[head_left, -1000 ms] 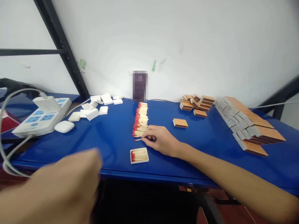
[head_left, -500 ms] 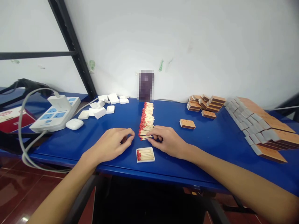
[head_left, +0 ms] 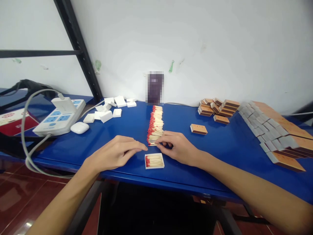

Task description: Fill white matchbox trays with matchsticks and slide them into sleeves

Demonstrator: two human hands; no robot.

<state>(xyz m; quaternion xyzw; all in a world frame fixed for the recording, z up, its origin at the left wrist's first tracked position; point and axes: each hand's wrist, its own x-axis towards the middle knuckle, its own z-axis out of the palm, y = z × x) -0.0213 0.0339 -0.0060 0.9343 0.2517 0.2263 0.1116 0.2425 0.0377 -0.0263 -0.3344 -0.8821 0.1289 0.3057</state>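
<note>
A long row of red-tipped matches [head_left: 155, 124] lies on the blue table [head_left: 117, 130]. My right hand [head_left: 178, 147] rests at the near end of the row, thumb and forefinger pinched on the nearest matches. My left hand [head_left: 115, 154] lies flat on the table just left of the row's end, fingers stretched toward it and holding nothing. Between the hands, near the table's front edge, sits a small white tray [head_left: 154, 161] filled with matches.
Empty white trays [head_left: 107, 109] lie at the back left by a white power strip [head_left: 60, 117] and an earbud case [head_left: 79, 127]. Brown matchbox sleeves [head_left: 215, 108] are piled at the back right, one [head_left: 198, 129] apart. Stacked sleeves [head_left: 274, 130] fill the right side.
My left hand came from close to the camera down onto the table and slid right toward the match row. My right hand stayed at the row's near end.
</note>
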